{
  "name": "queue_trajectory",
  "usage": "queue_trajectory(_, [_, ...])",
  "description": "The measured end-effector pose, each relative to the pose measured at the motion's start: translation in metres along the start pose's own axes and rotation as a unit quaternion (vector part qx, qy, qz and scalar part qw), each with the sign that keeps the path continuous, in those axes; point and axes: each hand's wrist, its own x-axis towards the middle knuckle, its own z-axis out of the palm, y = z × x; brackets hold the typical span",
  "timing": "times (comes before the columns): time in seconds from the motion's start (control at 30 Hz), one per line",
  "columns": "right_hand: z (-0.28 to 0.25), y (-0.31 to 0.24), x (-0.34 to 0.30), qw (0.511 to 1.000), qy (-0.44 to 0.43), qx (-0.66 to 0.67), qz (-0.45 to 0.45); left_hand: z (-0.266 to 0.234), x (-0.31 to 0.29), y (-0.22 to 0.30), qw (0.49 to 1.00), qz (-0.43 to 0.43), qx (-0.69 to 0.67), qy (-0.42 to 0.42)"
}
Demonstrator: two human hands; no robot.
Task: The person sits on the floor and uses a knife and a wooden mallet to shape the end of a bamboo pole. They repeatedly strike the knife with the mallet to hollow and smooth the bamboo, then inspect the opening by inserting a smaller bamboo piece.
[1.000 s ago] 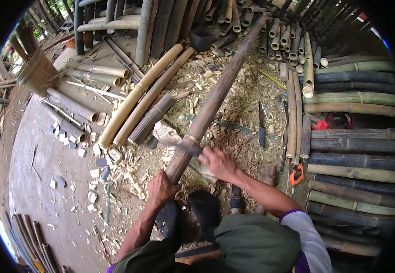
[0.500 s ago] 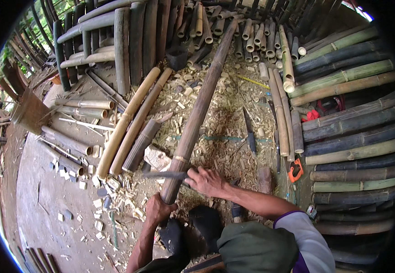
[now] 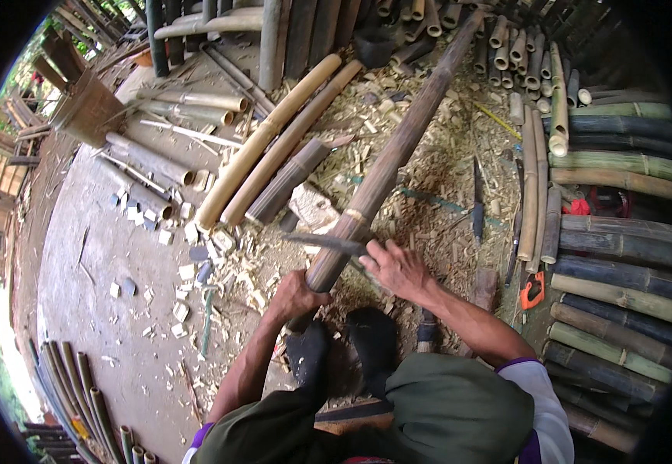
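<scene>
A long brown bamboo pole (image 3: 386,166) slants from between my feet to the cut bamboo at the far side. My left hand (image 3: 299,296) is wrapped round its near end. My right hand (image 3: 394,268) is closed on a knife, and its fingers cover most of the handle. The dark knife blade (image 3: 313,240) lies across the pole, a little nearer to me than a ringed node. Beside the blade, under the pole, is a pale chopped wooden block (image 3: 311,207). My feet (image 3: 372,340), in dark coverings, stand just on the near side of the pole.
Pale chips (image 3: 231,267) cover the ground. Two tan bamboo poles (image 3: 270,139) and a short grey piece (image 3: 288,182) lie left. A second knife (image 3: 477,220) and an orange-handled tool (image 3: 533,290) lie right, before stacked bamboo (image 3: 622,298). A bucket (image 3: 85,108) stands far left.
The view has turned, so the surroundings sit farther right in the picture. The knife blade stays across the pole near the node, now sloping slightly. Both hands keep their hold.
</scene>
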Motion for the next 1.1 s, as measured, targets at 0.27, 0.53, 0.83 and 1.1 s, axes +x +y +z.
queue_trajectory(0.27, [0.007,-0.002,-0.006,0.99,0.036,-0.075,-0.114,0.045,-0.021,0.02,0.951,0.003,0.215,0.221])
queue_trajectory(0.53, [-0.002,0.004,0.001,0.998,0.048,-0.032,-0.019,0.015,-0.018,0.033,0.988,-0.027,0.119,0.095])
queue_trajectory(0.83, [-0.015,0.013,0.013,0.995,0.029,0.021,0.091,0.009,-0.006,0.013,0.997,-0.002,0.058,0.043])
queue_trajectory(1.1, [-0.001,-0.013,-0.022,0.994,-0.074,-0.058,-0.057,0.037,-0.031,0.02,0.974,-0.033,0.149,0.169])
